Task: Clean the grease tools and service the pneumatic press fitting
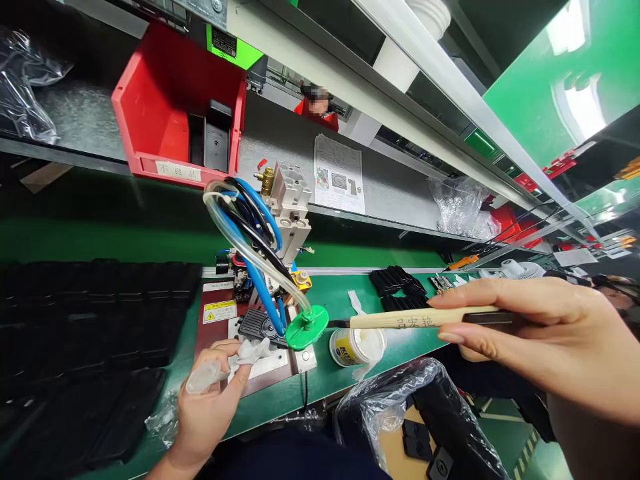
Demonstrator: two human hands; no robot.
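My right hand [530, 340] pinches a brush [395, 322] by its pale wooden handle, which carries handwritten marks. The brush's dark tip lies beside a green disc [307, 328] on the end of a clear tube; whether they touch I cannot tell. My left hand [213, 393] is closed around a translucent white piece [205, 375] with an irregular end between thumb and fingers; its kind is unclear. Just beyond it, a black ribbed part [260, 324] sits on the base of a pneumatic fixture [293, 220]. A white tub with a yellow label [347, 348] stands below the brush.
Black trays [100, 307] cover the left bench. A red bin [175, 163] with black parts and a printed sheet [340, 173] occupy the shelf. Black parts [400, 287] lie beyond the tub. A plastic-lined box [400, 433] stands at the front. A person [319, 107] is behind the shelf.
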